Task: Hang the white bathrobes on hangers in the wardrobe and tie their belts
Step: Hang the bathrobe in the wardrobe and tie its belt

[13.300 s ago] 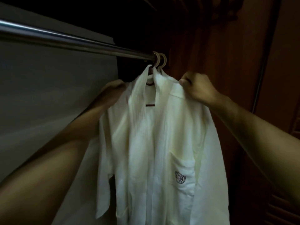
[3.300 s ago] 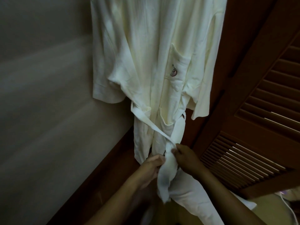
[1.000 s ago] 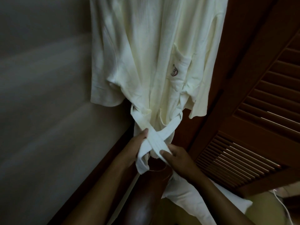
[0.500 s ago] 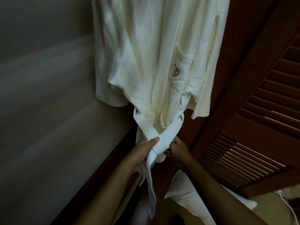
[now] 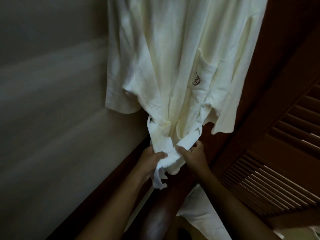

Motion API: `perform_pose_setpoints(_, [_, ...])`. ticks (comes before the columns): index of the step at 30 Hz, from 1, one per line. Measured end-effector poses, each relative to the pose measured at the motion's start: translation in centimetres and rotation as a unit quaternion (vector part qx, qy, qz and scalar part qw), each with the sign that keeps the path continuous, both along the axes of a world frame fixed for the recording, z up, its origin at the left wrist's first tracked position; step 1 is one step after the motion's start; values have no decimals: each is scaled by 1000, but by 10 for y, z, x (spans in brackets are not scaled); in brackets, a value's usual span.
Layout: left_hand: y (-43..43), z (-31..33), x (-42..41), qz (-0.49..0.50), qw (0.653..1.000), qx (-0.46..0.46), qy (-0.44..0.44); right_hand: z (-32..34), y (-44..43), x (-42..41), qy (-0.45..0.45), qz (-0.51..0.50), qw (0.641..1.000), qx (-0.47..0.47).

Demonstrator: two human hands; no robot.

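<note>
A white bathrobe (image 5: pixel 174 58) hangs in the wardrobe, its hanger out of view above the frame. A chest pocket with a dark logo (image 5: pixel 196 81) faces me. The white belt (image 5: pixel 170 147) wraps the robe's waist and crosses in front in a partly formed knot. My left hand (image 5: pixel 150 161) grips the belt strand on the left side of the knot, with a short loose end hanging below it. My right hand (image 5: pixel 194 154) pinches the strand on the right side of the knot.
A pale wardrobe wall (image 5: pixel 52 101) fills the left. A brown louvred wooden door (image 5: pixel 277 161) stands open on the right. White cloth (image 5: pixel 206 220) lies low behind my right forearm. A dark wooden edge (image 5: pixel 159 213) runs below the robe.
Earlier the robe was set on the rail. Over the last second the crossed belt ends have been wrapped and drawn into a tighter knot at the waist, and the loose end has shortened.
</note>
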State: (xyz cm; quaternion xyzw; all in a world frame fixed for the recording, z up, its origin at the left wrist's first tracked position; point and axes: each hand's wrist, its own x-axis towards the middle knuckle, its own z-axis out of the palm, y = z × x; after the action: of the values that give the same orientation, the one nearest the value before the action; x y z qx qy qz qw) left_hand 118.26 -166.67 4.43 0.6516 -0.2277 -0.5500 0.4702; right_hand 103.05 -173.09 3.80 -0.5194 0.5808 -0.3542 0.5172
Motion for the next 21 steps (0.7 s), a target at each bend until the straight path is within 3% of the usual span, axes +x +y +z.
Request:
perform_pose_setpoints(2, [6, 4, 10, -56, 996, -42, -56, 3, -4, -2, 126, -49, 979, -152])
perform_pose_setpoints(4, [-3, 2, 7, -98, 987, -32, -125, 21, -8, 2, 207, 9, 957, -204])
perform_pose_setpoints(6, [-12, -4, 7, -135, 978, -26, -157, 35, -18, 13, 280, 157, 943, -90])
perform_pose_setpoints(7, [-14, -7, 6, -145, 975, -28, -164, 36, -26, 21, 265, 175, 948, 4])
perform_pose_setpoints(9, [-13, -9, 6, -168, 963, -37, -208, 37, -34, 29, 209, 170, 958, 102])
perform_pose_setpoints(12, [-11, -16, 2, -117, 958, -25, -261, 21, -51, 28, 131, 173, 973, 83])
perform_pose_setpoints(14, [-9, -22, 2, -80, 965, -20, -249, 16, -62, 20, -13, 131, 983, 127])
perform_pose_setpoints(18, [-8, -26, 3, -53, 969, 1, -242, 30, -60, 12, -306, 144, 921, 196])
perform_pose_setpoints(21, [-13, -30, 6, -24, 955, 29, -294, 53, -59, -1, -421, 156, 879, 158])
